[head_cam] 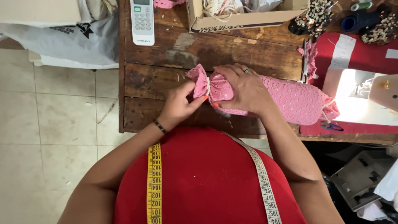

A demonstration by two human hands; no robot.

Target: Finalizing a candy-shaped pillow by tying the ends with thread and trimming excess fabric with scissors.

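Mid-frame on the wooden table (166,79): pink fabric roll (290,99), tied with white cord (207,86) near its ruffled end. Left hand (179,103) pinching at the tie, fingertips half hidden. Right hand (244,89) clasped over the roll, palm unseen. Sewing machine (381,93) cut off at right, overexposed.

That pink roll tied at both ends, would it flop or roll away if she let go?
The pink fabric roll looks stuffed and rounded, so it probably holds its shape and could roll on the wooden table. Its gathered ends likely stay floppy.
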